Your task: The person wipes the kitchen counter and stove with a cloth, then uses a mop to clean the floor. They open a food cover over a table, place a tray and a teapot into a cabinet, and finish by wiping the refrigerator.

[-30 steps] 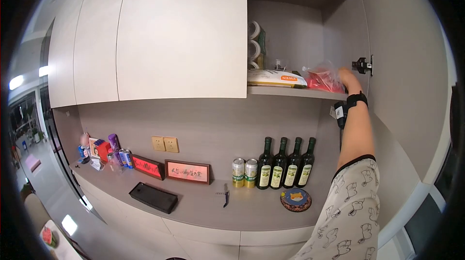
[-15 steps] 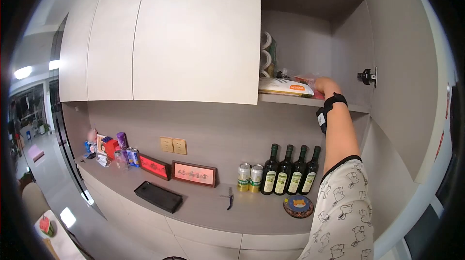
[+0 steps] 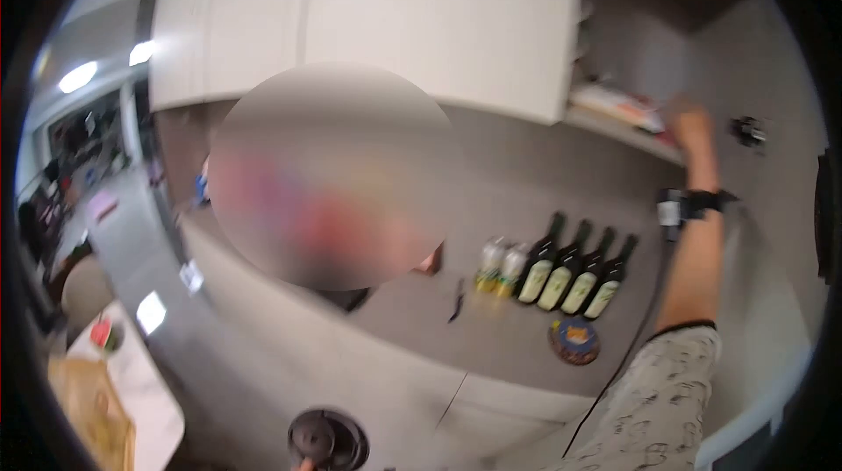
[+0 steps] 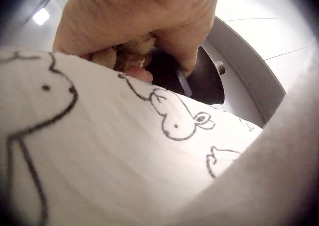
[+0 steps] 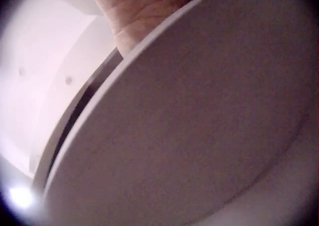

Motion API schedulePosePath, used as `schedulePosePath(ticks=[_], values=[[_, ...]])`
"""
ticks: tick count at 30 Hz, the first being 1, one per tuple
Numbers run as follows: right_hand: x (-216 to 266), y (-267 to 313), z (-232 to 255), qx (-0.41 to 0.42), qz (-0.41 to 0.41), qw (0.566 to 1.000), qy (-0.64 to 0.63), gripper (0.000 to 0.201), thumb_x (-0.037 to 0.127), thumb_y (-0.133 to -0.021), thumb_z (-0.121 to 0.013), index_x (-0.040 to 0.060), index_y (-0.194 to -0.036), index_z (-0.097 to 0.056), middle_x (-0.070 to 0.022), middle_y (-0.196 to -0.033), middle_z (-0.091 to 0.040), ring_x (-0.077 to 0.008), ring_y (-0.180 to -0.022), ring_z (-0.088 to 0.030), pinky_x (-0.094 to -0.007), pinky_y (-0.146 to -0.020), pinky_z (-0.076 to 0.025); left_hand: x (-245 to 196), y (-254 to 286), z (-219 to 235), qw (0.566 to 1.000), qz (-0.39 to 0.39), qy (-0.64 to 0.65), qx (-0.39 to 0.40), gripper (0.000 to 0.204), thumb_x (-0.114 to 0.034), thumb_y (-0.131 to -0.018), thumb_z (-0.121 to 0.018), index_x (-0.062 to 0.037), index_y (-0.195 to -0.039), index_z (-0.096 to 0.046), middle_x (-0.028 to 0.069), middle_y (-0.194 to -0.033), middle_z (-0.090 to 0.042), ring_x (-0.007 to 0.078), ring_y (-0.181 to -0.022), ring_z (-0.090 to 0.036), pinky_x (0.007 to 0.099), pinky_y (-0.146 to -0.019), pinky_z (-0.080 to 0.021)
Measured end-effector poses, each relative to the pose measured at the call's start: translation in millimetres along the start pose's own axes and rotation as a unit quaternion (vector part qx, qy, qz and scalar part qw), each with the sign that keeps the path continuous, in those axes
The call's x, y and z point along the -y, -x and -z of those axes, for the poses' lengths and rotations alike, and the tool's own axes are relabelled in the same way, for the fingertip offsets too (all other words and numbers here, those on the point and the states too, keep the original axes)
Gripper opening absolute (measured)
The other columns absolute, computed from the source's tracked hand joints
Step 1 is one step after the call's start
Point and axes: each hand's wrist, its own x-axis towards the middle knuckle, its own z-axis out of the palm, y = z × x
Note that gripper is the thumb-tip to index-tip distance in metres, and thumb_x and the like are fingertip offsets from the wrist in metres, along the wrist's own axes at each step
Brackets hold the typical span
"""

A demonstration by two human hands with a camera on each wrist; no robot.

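Observation:
At the right end of the raised cupboard shelf (image 3: 627, 132), my right hand (image 3: 693, 127) reaches in beside a white packet (image 3: 610, 101), motion-blurred. In the right wrist view, the shelf's pale underside (image 5: 189, 111) hides the fingers of the right hand (image 5: 144, 11), and I cannot tell what they hold. Low in the head view is a dark round object (image 3: 338, 438) with a raised middle, a fingertip of my left hand overlapping its near edge. Seen from the left wrist, the left hand (image 4: 139, 19) curls its fingers around this dark object (image 4: 204, 81), partly behind a patterned sleeve (image 4: 99, 131).
On the counter (image 3: 412, 322) stand several dark green bottles (image 3: 561, 274), two cans (image 3: 500, 267) and a round blue-topped tin (image 3: 575, 341). A small knife-like item (image 3: 457, 300) lies left of them. A blurred oval covers the counter's left part. A table (image 3: 158, 410) holds watermelon (image 3: 103, 333).
The head view has swung left and tilted. My right hand went leftward over the red bag, then back toward the shelf's right end. More of the dark round object shows at the bottom.

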Motion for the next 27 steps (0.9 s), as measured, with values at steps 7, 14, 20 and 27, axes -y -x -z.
schedulePosePath(ticks=[7, 14, 20, 27], values=[[103, 200, 27, -0.214, 0.124, 0.776, -0.581, 0.032, 0.021, -0.093, -0.036, -0.0013, -0.106, -0.055, -0.0128, -0.103, -0.058, -0.0212, -0.089, -0.056, -0.0309, -0.08, -0.045, 26, -24, 33, 0.997, 0.052, 0.049, 0.002, 0.005, -0.004, -0.077, -0.051, -0.0041, -0.082, -0.049, 0.0024, -0.057, -0.039, 0.0135, -0.05, -0.038, 0.0288, -0.048, -0.032], [360, 382, -70, 0.358, 0.279, 0.678, -0.578, 0.068, 0.034, -0.077, -0.065, 0.0081, -0.131, -0.034, -0.0173, -0.134, -0.033, -0.0297, -0.121, -0.036, -0.0411, -0.096, -0.034, 25, -56, 60, 0.973, 0.166, 0.156, -0.04, 0.025, -0.025, -0.082, -0.054, -0.0088, -0.064, -0.049, -0.0021, -0.056, -0.041, 0.0081, -0.05, -0.035, 0.0244, -0.046, -0.028], [499, 377, -108, 0.402, 0.291, 0.76, -0.42, 0.106, 0.05, -0.061, -0.074, 0.017, -0.141, -0.013, -0.0263, -0.142, -0.008, -0.0427, -0.132, -0.007, -0.0484, -0.106, -0.018, -1, -101, 111, 0.99, 0.121, 0.07, -0.022, 0.02, -0.022, -0.079, -0.054, -0.0084, -0.066, -0.05, -0.0015, -0.058, -0.045, 0.0092, -0.049, -0.04, 0.0239, -0.048, -0.033], [579, 357, -106, 0.506, 0.324, 0.75, -0.277, 0.11, 0.051, -0.053, -0.075, 0.0257, -0.141, -0.013, -0.0258, -0.141, -0.009, -0.0424, -0.131, -0.01, -0.0487, -0.105, -0.02, -35, -156, 161, 0.984, 0.133, 0.098, -0.058, 0.025, -0.029, -0.074, -0.062, -0.008, -0.066, -0.051, -0.0027, -0.056, -0.044, 0.0068, -0.047, -0.04, 0.0223, -0.043, -0.031]])
